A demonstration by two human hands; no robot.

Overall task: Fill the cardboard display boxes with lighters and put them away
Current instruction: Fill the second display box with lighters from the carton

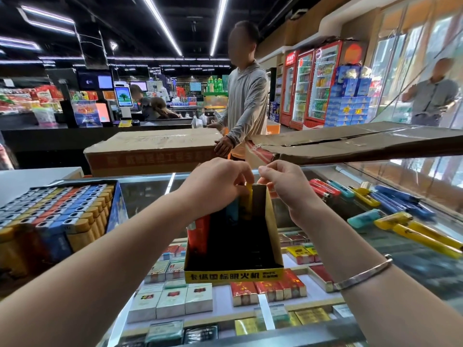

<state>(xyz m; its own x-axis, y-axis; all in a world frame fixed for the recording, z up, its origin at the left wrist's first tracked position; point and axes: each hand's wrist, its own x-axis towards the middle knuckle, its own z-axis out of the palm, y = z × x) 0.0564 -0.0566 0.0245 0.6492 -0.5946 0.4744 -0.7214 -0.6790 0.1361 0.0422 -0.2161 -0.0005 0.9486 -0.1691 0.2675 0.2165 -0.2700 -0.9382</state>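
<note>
I've got the display box [234, 246] at frame centre, standing on the glass counter [413, 259], yellow front strip facing me. It's mostly empty: a red lighter [199, 234] leans at its left wall, a blue one [233, 209] further back, and a yellow lighter [248, 196] is at the back edge.

My left hand [215, 181] is curled, fingertips pinching the yellow lighter's top. My right hand [283, 181] has thumb and forefinger pinched narrow just beside the box's tall back flap; can't tell if it grips the flap or only touches it.

Risks as I see them:
- Box is light cardboard w/ little inside. Pushing the lighter down could tip it or slide it on the glass, esp. if the right hand isn't bracing it.
- The red lighter isn't upright; a bump could topple it into the empty space and mess up the row.
- Loose lighters [390, 214] lie at centre right, some near the counter's far edge. A sweeping reach w/ the right arm could knock them off.
- The full lighter tray [62, 209] at left sits close to my left forearm; an elbow nudge could shift it.
</note>
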